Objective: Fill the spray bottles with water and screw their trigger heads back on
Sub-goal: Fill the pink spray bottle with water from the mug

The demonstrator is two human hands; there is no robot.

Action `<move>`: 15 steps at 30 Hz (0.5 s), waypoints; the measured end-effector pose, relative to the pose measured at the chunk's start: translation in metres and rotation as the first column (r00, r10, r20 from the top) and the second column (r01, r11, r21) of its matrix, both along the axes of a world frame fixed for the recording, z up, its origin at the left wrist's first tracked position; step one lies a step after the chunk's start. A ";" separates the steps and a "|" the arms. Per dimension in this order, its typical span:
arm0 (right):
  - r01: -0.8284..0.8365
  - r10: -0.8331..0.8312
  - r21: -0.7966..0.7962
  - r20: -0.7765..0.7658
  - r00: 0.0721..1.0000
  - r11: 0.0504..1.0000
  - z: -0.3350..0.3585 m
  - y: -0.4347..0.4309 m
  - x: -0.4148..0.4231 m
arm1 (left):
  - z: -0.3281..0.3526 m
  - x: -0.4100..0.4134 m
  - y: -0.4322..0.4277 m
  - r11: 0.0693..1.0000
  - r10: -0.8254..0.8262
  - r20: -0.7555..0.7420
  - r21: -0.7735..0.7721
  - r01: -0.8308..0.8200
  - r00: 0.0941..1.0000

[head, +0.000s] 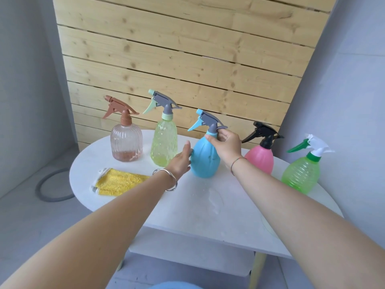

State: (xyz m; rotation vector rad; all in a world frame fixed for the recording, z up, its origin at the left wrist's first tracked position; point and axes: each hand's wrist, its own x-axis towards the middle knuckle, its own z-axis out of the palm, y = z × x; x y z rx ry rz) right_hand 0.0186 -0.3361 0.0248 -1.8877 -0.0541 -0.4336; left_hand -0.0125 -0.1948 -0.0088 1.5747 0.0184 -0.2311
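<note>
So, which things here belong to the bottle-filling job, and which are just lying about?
Job: blue bottle, right hand gripping its neck, left hand at its side; brown-headed bottle; yellow-green bottle; pink bottle; green bottle.
Lying about: yellow cloth; grey hose ring on the floor.

Right hand [226, 142] grips blue bottle [205, 158] neck; left hand [181, 160] touches body.

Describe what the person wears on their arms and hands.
Both forearms are bare, with no sleeves or gloves in view. The left hand has a wavy silver bangle at its wrist; the right hand has a thin reddish cord bracelet.
</note>
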 end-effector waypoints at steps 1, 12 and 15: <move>-0.005 0.005 0.005 -0.016 1.000 1.000 0.000 0.001 -0.002 | 0.000 -0.001 -0.001 1.000 0.006 0.002 0.014 -0.006 1.000; 0.575 -0.558 0.039 0.305 0.772 0.817 0.031 -0.063 -0.060 | 0.020 -0.046 -0.037 0.982 0.185 0.306 -0.086 -0.167 0.934; 0.572 -0.561 0.120 -0.117 0.820 0.811 0.035 -0.085 -0.049 | 0.024 -0.054 -0.056 0.989 0.150 0.325 -0.066 -0.136 0.934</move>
